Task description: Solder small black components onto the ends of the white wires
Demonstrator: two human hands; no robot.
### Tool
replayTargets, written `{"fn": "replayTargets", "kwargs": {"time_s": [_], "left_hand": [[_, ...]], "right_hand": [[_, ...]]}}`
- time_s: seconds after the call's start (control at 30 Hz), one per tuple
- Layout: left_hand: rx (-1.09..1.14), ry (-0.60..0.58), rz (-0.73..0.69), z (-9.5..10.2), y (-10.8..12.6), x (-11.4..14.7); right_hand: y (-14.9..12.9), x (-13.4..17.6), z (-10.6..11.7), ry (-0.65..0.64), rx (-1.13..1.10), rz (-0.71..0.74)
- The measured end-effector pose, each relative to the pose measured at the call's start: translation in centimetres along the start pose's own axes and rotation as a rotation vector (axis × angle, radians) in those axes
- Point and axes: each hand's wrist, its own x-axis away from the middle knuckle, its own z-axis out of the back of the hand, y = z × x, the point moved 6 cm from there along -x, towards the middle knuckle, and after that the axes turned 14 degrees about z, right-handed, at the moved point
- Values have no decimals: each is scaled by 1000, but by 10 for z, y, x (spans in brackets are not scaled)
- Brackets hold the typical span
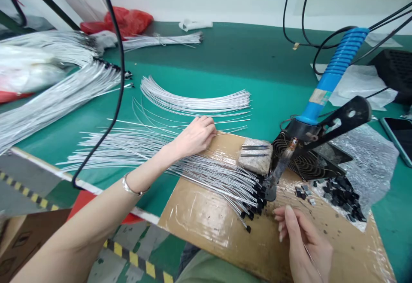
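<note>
My left hand (204, 133) reaches over the bench with its fingers pinched on a thin white wire (225, 133). Beneath my left forearm spreads a bundle of white wires (222, 175), with small black pieces (257, 197) at their right ends. Behind that hand lies a curved bunch of white wires (196, 98). My right hand (304, 240) is closed, low over the brown board, with a thin silvery strand of solder wire (309, 255) across its palm. A blue-handled soldering iron (334, 70) stands in a black bracket, tip down beside the black ends.
A pale block (255, 158) bearing metal pins sits left of a black fan (299, 158). Small black parts (344, 197) lie on bubble wrap (373, 158). More wire bundles (64, 94) fill the left. A black cable (120, 59) hangs in front; a phone (399, 137) lies right.
</note>
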Motion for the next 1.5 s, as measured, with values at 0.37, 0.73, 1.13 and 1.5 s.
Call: {"fn": "replayTargets", "kwargs": {"time_s": [0.37, 0.73, 1.13, 1.5], "left_hand": [[232, 86, 219, 21, -7, 11], [492, -279, 313, 51, 24, 68], [670, -509, 279, 6, 53, 98], [696, -582, 292, 0, 56, 99]], "right_hand": [[2, 1, 0, 2, -1, 6], [22, 2, 21, 43, -240, 101], [-40, 7, -27, -333, -247, 154], [-48, 2, -26, -288, -169, 349]]}}
